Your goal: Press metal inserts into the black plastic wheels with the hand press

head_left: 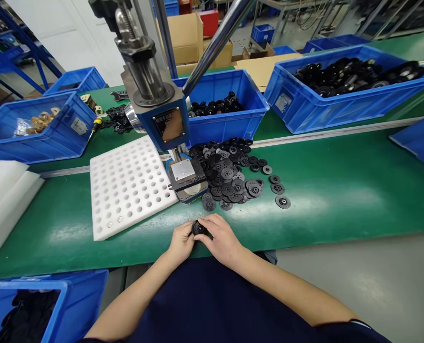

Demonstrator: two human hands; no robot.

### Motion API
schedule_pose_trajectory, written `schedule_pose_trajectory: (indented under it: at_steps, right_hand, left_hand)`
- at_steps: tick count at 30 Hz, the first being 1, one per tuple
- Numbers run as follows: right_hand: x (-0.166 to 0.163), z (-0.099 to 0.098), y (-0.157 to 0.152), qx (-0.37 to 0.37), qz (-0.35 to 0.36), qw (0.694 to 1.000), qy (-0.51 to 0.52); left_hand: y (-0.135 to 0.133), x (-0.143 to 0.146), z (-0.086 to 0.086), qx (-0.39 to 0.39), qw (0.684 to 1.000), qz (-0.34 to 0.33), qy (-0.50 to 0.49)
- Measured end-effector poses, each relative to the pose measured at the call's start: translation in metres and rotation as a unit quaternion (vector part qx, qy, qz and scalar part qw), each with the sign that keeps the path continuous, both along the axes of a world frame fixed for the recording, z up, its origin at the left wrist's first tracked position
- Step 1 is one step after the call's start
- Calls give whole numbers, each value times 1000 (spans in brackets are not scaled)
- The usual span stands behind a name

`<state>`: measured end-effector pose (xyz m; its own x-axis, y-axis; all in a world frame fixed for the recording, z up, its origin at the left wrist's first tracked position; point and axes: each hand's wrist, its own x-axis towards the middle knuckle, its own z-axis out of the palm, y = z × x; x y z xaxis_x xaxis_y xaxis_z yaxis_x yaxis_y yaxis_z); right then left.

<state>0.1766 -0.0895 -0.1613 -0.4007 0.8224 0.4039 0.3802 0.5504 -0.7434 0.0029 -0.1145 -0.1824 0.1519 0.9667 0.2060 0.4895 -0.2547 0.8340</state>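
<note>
My left hand (181, 243) and my right hand (222, 239) meet at the near edge of the green table (340, 190). Both pinch one small black round part (198, 228) between their fingertips. Just beyond them stands a hand press (151, 90) with a metal block (183, 170) at its base. A heap of black discs (229, 174) lies right of the press. A white foam tray (128, 183) full of holes lies left of it, with two small metal pieces in its near holes.
A blue bin (226, 124) with black parts stands behind the press, and a larger one (305, 109) sits at the right. Another blue bin (55, 133) at the left holds tan pieces. White foam sheets (5, 200) lie far left. A blue bin (72, 295) sits below the table.
</note>
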Motion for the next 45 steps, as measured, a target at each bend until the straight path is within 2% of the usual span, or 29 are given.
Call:
schedule_pose_trajectory:
  at_steps: [11,16,21,24,26,28,30,33,35,38,40,42,45]
  right_hand:
    - [0,10,2,-3,24,996,-87]
    - [1,12,2,0,28,995,-98]
    - [6,15,9,-8,27,996,-85]
    - [16,18,13,-24,5,999,-40]
    - [25,17,14,-45,-15,999,-2]
    - [34,11,14,-70,-39,996,28]
    - [40,1,12,-82,-69,993,40]
    - [44,-18,10,-76,-99,991,48]
    - [44,-28,9,-68,-102,991,56]
    - [43,-34,7,-58,-103,991,67]
    - [44,-32,9,-66,-103,989,77]
    - [49,-24,13,-95,-106,985,94]
    - [62,7,28,-135,-122,975,126]
  left_hand:
    - [-1,1,-1,16,1000,-5,0]
    - [0,2,3,-12,1000,2,-15]
    - [3,6,10,-101,993,22,-59]
    - [3,3,13,-189,971,31,-142]
    - [2,-4,18,-219,958,36,-179]
    - [4,-16,31,-204,963,62,-166]
    - [10,-30,55,-160,973,100,-136]
    - [30,-40,107,-71,980,147,-113]
    - [49,-37,143,8,982,166,-95]
    - [80,-23,180,103,980,152,-71]
    - [97,-14,190,108,983,140,-56]
    - [108,-8,191,65,988,136,-45]
    - [116,-5,185,3,991,125,-50]
